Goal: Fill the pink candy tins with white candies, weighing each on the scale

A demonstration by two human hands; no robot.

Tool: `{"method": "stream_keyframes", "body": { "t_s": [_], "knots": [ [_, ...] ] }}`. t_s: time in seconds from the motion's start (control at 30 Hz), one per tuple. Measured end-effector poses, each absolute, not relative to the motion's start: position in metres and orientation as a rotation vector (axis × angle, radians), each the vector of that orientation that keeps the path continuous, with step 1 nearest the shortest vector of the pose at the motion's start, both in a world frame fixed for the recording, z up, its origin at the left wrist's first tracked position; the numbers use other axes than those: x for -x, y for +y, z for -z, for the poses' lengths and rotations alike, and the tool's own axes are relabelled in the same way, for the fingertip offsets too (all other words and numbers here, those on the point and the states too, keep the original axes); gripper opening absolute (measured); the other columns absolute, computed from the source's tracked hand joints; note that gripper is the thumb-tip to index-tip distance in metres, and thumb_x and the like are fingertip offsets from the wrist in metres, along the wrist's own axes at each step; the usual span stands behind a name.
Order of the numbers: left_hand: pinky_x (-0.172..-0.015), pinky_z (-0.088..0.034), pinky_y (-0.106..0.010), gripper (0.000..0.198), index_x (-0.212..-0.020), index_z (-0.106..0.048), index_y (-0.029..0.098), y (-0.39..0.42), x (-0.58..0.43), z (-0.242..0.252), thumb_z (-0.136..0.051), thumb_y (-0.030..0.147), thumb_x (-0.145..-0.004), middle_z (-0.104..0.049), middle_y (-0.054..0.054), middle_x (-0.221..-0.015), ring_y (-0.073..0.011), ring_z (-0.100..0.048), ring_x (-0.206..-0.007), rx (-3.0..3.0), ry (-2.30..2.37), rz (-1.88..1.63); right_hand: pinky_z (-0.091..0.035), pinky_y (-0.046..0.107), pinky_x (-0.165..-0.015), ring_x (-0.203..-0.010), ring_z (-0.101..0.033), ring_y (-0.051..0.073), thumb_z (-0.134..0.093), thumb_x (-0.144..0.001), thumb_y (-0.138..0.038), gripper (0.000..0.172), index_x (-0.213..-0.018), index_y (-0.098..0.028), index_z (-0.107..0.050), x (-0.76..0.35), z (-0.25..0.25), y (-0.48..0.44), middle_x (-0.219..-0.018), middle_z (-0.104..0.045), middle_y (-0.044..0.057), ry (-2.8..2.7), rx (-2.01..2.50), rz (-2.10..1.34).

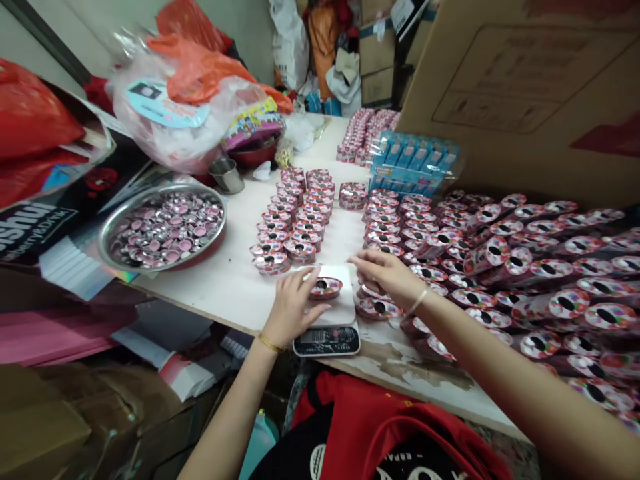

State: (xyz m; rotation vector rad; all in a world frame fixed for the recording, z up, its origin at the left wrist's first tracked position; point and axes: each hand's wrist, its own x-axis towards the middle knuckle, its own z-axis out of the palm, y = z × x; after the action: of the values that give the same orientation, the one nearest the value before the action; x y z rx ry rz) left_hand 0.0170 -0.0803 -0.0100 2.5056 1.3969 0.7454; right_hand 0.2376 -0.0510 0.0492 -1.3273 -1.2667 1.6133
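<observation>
My left hand [293, 307] is curled round a small round patterned tin [325, 288] that sits on the white platform of a small digital scale [345, 313]. The scale's display [327, 340] faces me at the table's front edge. My right hand [383, 275] lies palm down just right of the scale, fingers stretched over the nearest tins [377, 308] of the right-hand batch, holding nothing I can make out.
Rows of stacked tins [295, 220] stand behind the scale. A large heap of tins [525, 267] fills the right side. A metal bowl of lids [163, 227] sits at left, a steel cup [226, 175] behind it. A cardboard box [525, 87] rises at right.
</observation>
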Motion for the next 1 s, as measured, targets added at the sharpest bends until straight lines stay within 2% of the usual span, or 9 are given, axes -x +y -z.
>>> {"method": "stream_keyframes", "body": {
  "t_s": [0.1, 0.17, 0.3, 0.43, 0.57, 0.7, 0.8, 0.9, 1.0],
  "knots": [
    [-0.084, -0.037, -0.036, 0.036, -0.117, -0.048, 0.022, -0.056, -0.026, -0.005, -0.052, 0.038, -0.086, -0.059, -0.007, -0.105, -0.0222, -0.052, -0.100, -2.599, 1.237, -0.543, -0.014, 0.017, -0.037, -0.039, -0.027, 0.002, -0.066, -0.071, -0.048, 0.037, -0.080, -0.015, -0.052, -0.260, -0.050, -0.070, -0.056, -0.044, -0.006, -1.066, 1.331, -1.672],
    [-0.084, -0.037, -0.036, 0.030, -0.113, -0.050, 0.022, -0.030, -0.033, -0.017, -0.053, 0.032, -0.085, -0.059, -0.006, -0.104, -0.0218, -0.052, -0.100, -2.639, 1.179, -0.538, -0.013, 0.017, -0.037, -0.038, -0.025, 0.001, -0.067, -0.072, -0.048, 0.037, -0.078, -0.015, -0.051, -0.272, -0.050, -0.083, -0.057, -0.043, -0.006, -0.980, 1.332, -1.691],
    [-0.086, -0.035, -0.036, 0.029, -0.110, -0.049, 0.022, 0.044, -0.057, -0.041, -0.054, 0.022, -0.081, -0.059, -0.005, -0.107, -0.0213, -0.053, -0.101, -2.700, 1.229, -0.568, -0.011, 0.017, -0.038, -0.038, -0.023, 0.000, -0.066, -0.073, -0.048, 0.036, -0.082, -0.016, -0.052, -0.293, -0.048, -0.104, -0.059, -0.045, -0.005, -0.835, 1.303, -1.679],
    [-0.088, -0.034, -0.037, 0.025, -0.103, -0.052, 0.020, 0.117, -0.092, -0.045, -0.056, 0.024, -0.079, -0.060, -0.007, -0.106, -0.0230, -0.054, -0.103, -2.766, 1.327, -0.270, -0.011, 0.017, -0.040, -0.039, -0.022, 0.000, -0.068, -0.072, -0.047, 0.036, -0.082, -0.016, -0.054, -0.308, -0.046, -0.116, -0.058, -0.044, -0.005, -0.722, 1.305, -1.640],
    [-0.088, -0.034, -0.039, 0.022, -0.094, -0.057, 0.019, 0.156, -0.111, -0.026, -0.061, 0.022, -0.073, -0.062, -0.006, -0.096, -0.0241, -0.057, -0.095, -2.811, 1.298, -0.083, -0.011, 0.016, -0.040, -0.040, -0.023, 0.000, -0.070, -0.068, -0.050, 0.042, -0.088, -0.015, -0.057, -0.323, -0.045, -0.123, -0.057, -0.044, -0.005, -0.650, 1.360, -1.575],
    [-0.091, -0.033, -0.040, 0.036, -0.106, -0.055, 0.021, 0.178, -0.120, -0.015, -0.061, 0.035, -0.073, -0.057, -0.008, -0.108, -0.0256, -0.051, -0.103, -2.843, 1.330, -0.045, -0.011, 0.013, -0.038, -0.039, -0.022, -0.001, -0.071, -0.068, -0.049, 0.041, -0.087, -0.015, -0.060, -0.333, -0.043, -0.126, -0.057, -0.046, -0.005, -0.559, 1.378, -1.547],
    [-0.093, -0.031, -0.042, 0.036, -0.114, -0.053, 0.022, 0.198, -0.136, -0.014, -0.052, 0.034, -0.079, -0.050, -0.010, -0.118, -0.0268, -0.044, -0.112, -2.862, 1.407, -0.077, -0.027, 0.011, -0.039, -0.044, -0.033, 0.001, -0.075, -0.067, -0.040, 0.033, -0.087, -0.017, -0.063, -0.332, -0.044, -0.127, -0.065, -0.052, -0.003, -0.378, 1.301, -1.579],
    [-0.092, -0.031, -0.044, 0.028, -0.104, -0.060, 0.020, 0.219, -0.160, -0.010, -0.049, 0.023, -0.079, -0.049, -0.013, -0.116, -0.0285, -0.041, -0.112, -2.874, 1.483, -0.033, -0.044, 0.013, -0.054, -0.060, -0.051, 0.005, -0.078, -0.063, -0.026, 0.030, -0.089, -0.017, -0.065, -0.326, -0.044, -0.127, -0.080, -0.059, 0.000, -0.115, 1.150, -1.647],
    [-0.090, -0.031, -0.046, 0.026, -0.097, -0.065, 0.017, 0.234, -0.177, -0.003, -0.049, 0.020, -0.076, -0.050, -0.015, -0.113, -0.0300, -0.040, -0.110, -2.894, 1.516, 0.026, -0.050, 0.015, -0.066, -0.075, -0.059, 0.010, -0.079, -0.059, -0.014, 0.032, -0.088, -0.015, -0.067, -0.322, -0.040, -0.129, -0.086, -0.062, 0.004, 0.063, 1.049, -1.735]
  ]
}}
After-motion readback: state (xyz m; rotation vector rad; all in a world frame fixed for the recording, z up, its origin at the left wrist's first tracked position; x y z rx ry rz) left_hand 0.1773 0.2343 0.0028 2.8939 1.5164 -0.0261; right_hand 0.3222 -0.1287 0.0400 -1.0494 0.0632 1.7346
